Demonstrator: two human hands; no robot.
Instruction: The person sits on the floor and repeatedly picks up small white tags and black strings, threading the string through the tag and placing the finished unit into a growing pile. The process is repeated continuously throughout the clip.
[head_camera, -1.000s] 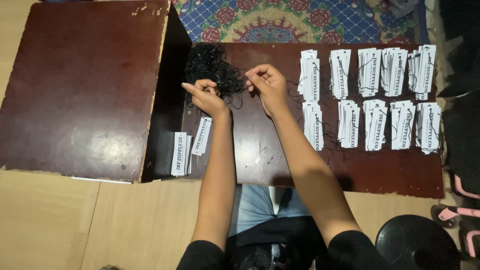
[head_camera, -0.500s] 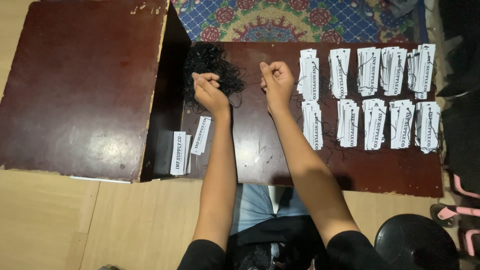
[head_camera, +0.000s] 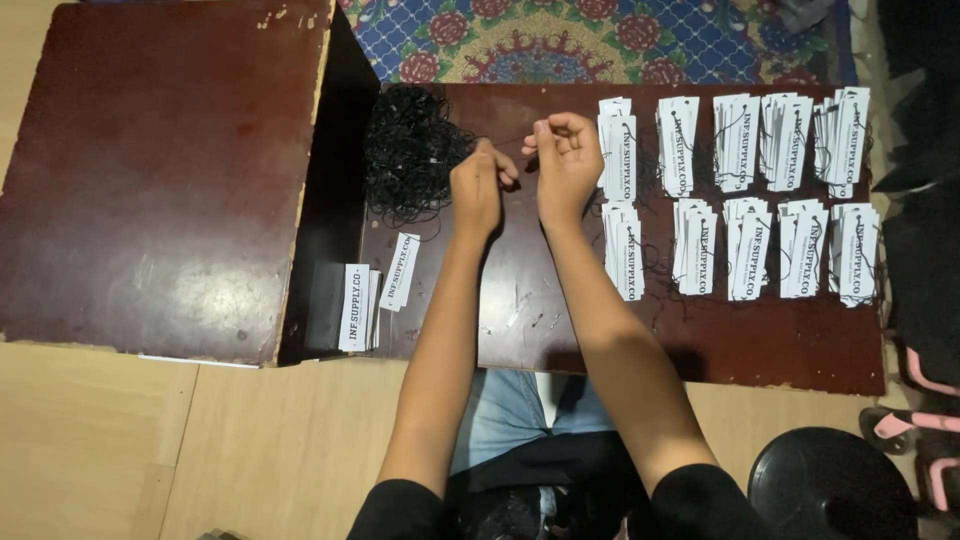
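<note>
**A:** Where are the two hands over the low dark wooden table (head_camera: 560, 330)?

**B:** Both sit close together near its far edge, a little left of the middle. The left hand (head_camera: 478, 185) is curled, fingers bunched and thumb pressed to fingertips, pinching a thin black string (head_camera: 512, 143). The right hand (head_camera: 565, 160) is likewise half closed, its thumb and forefinger nipped together on the same string; the other fingers are folded loosely toward the palm.

**A:** Is either hand flat or spread?

**B:** Neither. Both are pinch grips, knuckles up, with the string running across the short gap between them. It is too fine to say whether it is a loop or a single strand.

**A:** What lies around them?

**B:** Just left of the left hand, at the far left corner of the table, is a tangled pile of black strings (head_camera: 408, 152); the hand is just beside it, perhaps brushing its edge. To the right of the right hand, white paper tags with black print, already strung, lie in two rows of small stacks (head_camera: 740, 195) reaching to the table's right edge. The nearest stack is just beside the right hand's knuckles.

**A:** Anything by the near edge?

**B:** A small stack of unstrung tags (head_camera: 358, 305) lies at the left edge, with one loose tag (head_camera: 402, 270) tilted against it, well apart from both hands. A second, larger reddish-brown tabletop (head_camera: 150, 180) adjoins on the left.
</note>
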